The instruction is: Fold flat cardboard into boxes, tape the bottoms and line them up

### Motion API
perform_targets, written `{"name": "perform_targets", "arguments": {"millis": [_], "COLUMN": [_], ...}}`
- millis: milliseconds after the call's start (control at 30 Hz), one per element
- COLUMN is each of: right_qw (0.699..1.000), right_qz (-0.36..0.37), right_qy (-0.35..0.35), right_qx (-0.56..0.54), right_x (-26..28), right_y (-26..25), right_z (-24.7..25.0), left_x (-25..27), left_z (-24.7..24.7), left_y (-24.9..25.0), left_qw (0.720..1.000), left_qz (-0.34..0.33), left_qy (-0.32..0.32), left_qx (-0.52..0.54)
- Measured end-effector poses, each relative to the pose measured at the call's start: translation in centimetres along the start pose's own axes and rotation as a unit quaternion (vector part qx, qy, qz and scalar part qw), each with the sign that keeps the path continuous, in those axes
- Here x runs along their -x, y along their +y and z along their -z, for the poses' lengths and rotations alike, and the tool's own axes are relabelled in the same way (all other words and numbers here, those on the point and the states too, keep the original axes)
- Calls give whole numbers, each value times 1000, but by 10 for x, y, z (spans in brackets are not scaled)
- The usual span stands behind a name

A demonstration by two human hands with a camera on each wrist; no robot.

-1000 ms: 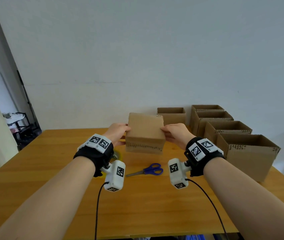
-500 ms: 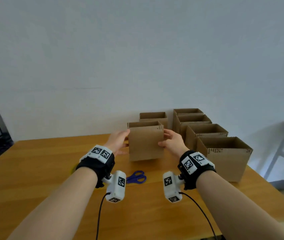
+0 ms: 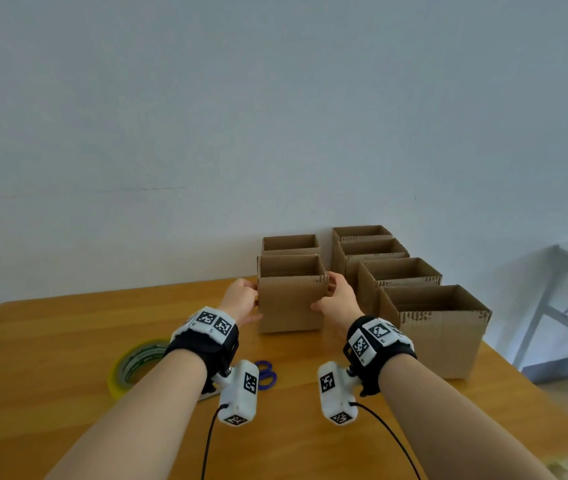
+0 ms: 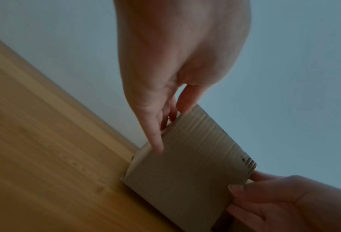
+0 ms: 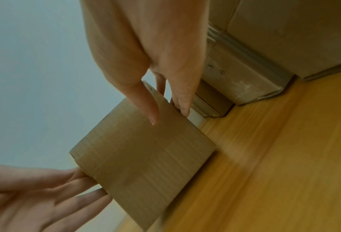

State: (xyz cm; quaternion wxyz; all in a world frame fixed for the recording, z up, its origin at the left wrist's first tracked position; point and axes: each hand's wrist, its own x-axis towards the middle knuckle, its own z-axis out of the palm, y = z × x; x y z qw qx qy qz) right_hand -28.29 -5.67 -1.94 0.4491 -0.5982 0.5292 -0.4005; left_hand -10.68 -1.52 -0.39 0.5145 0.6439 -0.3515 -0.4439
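Both hands, left hand (image 3: 241, 299) and right hand (image 3: 339, 299), are gripping the open cardboard box (image 3: 291, 303) by its sides, lining it up at twelve o'clock on the counter (image 3: 67, 341); releasing squarely comes next

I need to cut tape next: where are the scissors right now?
In the head view the blue-handled scissors lie on the table, mostly hidden behind the left wrist camera, right of the tape roll and nearer the person than the held box.
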Motion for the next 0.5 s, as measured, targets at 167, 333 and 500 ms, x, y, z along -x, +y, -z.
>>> {"name": "perform_targets", "arguments": {"millis": [167,333,500], "right_qw": [1000,999,995], "right_qz": [-18,-15,7], "right_qy": [8,18,2], "right_qx": [1,27,99], "right_x": [-8,-17,-11], "right_y": [5,8,1], "right_z": [0,1,4], "left_x": [-11,-9,-4], "left_z": [-9,-11,-4], "left_y": [-7,-8,-8], "left_qw": [998,995,988], "left_qz": [-7,-4,-10], "left_qy": [2,-16,-19], "left_qx": [-61,-97,-151]}}
